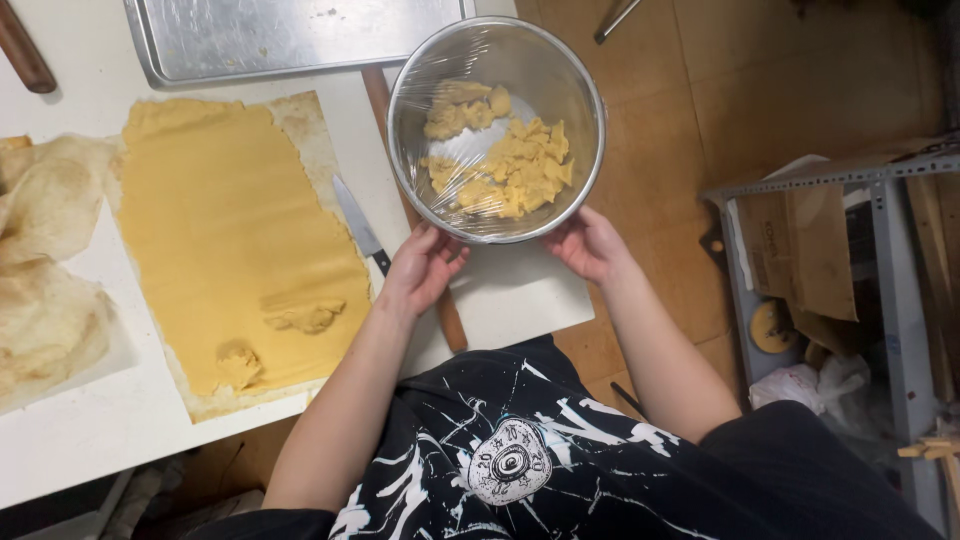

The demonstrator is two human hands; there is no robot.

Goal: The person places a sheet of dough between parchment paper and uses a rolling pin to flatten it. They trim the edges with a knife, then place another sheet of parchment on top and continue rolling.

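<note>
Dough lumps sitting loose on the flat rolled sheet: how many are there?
2. One lump lies near the sheet's front edge; the other lump is a little further right. The bowl holds separate scraps, not counted.

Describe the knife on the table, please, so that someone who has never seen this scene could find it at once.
Start at the white table and find the large flat sheet of yellow dough on its paper. The knife lies just off the sheet's right edge, between it and the steel bowl held by the left hand and right hand. It is the only bladed thing there, with a dark handle.
</note>
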